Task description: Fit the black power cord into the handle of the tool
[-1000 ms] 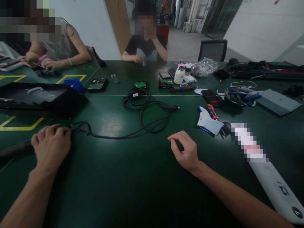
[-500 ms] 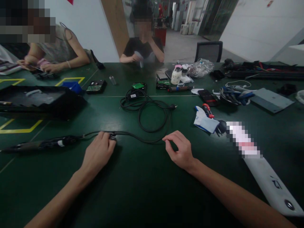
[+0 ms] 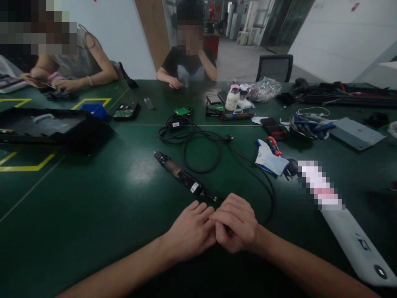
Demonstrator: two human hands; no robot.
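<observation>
My left hand and my right hand meet at the near middle of the green table, fingers closed and touching. My right hand is wrapped round the black cable close to where it leaves the black electric screwdriver. What my left fingers pinch is hidden beneath them. The screwdriver lies slanted just beyond my hands, its tip to the far left. From my right hand the cable curves right and back to loose loops and a plug.
A black tray stands at left. Gloves, a red-handled tool and a long white bar lie at right. Circuit boards and a bottle are farther back. Two people sit across the table.
My left hand has moved right to meet my right hand, which came slightly nearer. The screwdriver has swung from the far left to the middle, and the cable now bows out to the right.
</observation>
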